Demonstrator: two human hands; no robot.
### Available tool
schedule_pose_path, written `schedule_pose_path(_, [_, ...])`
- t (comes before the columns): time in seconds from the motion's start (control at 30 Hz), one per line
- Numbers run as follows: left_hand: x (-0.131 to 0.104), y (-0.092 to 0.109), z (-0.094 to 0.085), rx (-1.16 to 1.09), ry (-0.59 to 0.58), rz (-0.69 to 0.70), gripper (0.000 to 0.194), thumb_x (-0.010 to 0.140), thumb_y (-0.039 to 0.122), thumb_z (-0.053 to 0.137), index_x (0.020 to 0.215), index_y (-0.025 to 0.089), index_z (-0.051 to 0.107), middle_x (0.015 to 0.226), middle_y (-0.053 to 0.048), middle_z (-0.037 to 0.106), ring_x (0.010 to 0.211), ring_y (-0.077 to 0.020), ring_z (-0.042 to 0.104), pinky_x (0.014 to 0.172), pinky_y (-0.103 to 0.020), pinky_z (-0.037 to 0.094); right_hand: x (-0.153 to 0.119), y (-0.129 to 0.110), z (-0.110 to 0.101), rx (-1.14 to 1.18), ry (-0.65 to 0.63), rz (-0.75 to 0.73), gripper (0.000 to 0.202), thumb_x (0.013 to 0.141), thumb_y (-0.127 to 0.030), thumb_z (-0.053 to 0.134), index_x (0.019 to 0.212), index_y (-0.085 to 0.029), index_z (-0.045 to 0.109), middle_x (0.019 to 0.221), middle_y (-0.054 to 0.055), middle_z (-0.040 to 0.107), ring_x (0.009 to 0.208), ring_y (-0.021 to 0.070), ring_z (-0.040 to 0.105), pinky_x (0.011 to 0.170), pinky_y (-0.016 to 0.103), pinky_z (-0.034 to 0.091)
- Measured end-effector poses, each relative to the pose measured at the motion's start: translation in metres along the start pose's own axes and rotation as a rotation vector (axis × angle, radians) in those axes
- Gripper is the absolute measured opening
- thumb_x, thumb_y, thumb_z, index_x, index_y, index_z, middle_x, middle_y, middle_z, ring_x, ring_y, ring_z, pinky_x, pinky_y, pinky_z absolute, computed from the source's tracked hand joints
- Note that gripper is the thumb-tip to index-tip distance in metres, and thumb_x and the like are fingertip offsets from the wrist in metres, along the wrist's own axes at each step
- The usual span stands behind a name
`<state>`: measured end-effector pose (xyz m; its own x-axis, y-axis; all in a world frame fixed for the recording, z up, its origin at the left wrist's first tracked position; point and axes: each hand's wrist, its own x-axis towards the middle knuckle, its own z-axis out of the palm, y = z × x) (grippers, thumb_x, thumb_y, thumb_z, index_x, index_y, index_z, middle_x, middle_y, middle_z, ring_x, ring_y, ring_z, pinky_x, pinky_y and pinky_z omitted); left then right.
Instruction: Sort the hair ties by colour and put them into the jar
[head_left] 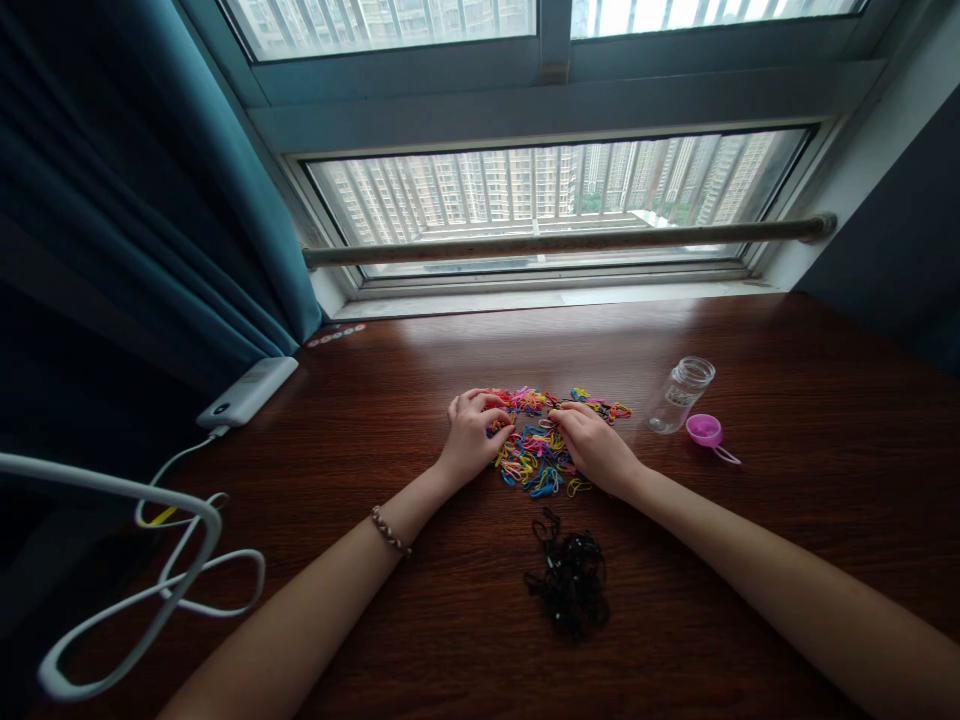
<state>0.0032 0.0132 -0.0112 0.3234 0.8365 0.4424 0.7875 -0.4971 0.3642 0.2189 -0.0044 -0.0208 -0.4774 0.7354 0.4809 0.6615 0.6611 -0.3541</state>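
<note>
Sorting through the pile, it seems: the left hand (471,437) curls at the colourful rubber bands (531,458), the right hand (590,443) bends in opposite; whether either grips one, can't tell. Black bands (570,582) lie apart, nearer; teasing strands loose calls for light fingertips.

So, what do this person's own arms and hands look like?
The left arm and right arm show no sleeves, and the left hand and right hand are ungloved. A narrow, braided-looking bracelet circles the left wrist; none shows on the right.
</note>
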Motion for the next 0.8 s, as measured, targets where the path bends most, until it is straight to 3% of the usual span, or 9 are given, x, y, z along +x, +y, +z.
schedule_pose_path(0.13, [0.000,0.000,-0.001,-0.020,-0.033,-0.004,0.004,0.071,0.026,0.061,0.071,0.025,0.064,0.099,-0.002,0.059,0.109,-0.0269,0.038,0.095,-0.050,0.022,0.001,-0.005,-0.005,0.022,0.070,0.061,0.023,0.083,-0.011,0.037,0.093,-0.017,0.057,0.091,0.010,0.059,0.095,0.0230,0.050,0.085,0.042,0.044])
schedule_pose_path(0.23, [0.000,0.000,-0.001,-0.033,-0.050,0.015,0.005,0.070,0.022,0.060,0.071,0.024,0.064,0.099,-0.003,0.058,0.109,-0.0266,0.037,0.095,-0.050,0.021,0.000,-0.005,-0.006,0.029,0.111,0.080,0.023,0.083,-0.011,0.039,0.093,-0.018,0.058,0.093,0.010,0.057,0.097,0.0236,0.049,0.086,0.044,0.043])
schedule_pose_path(0.43, [0.000,0.000,0.000,-0.042,-0.083,0.010,0.005,0.070,0.020,0.058,0.070,0.023,0.062,0.096,-0.003,0.056,0.104,-0.0257,0.040,0.093,-0.048,0.025,-0.002,0.004,0.000,0.019,0.036,0.026,0.034,0.077,-0.006,0.041,0.100,-0.021,0.060,0.102,0.007,0.061,0.111,0.0236,0.042,0.095,0.047,0.036])
schedule_pose_path(0.6, [0.000,0.000,0.001,-0.053,-0.085,0.003,0.004,0.071,0.020,0.058,0.070,0.023,0.062,0.094,-0.004,0.057,0.102,-0.0252,0.041,0.092,-0.048,0.026,-0.004,0.007,0.003,-0.010,0.061,0.075,0.034,0.073,-0.005,0.042,0.096,-0.018,0.063,0.100,0.008,0.063,0.107,0.0236,0.046,0.094,0.046,0.036])
schedule_pose_path(0.8, [-0.001,-0.002,0.001,-0.045,-0.082,-0.009,0.003,0.069,0.022,0.060,0.072,0.022,0.061,0.095,-0.004,0.056,0.103,-0.0257,0.041,0.092,-0.048,0.026,-0.004,0.003,-0.003,-0.033,0.148,0.139,0.026,0.072,-0.006,0.044,0.070,-0.020,0.066,0.084,0.005,0.065,0.091,0.0211,0.054,0.087,0.040,0.040])
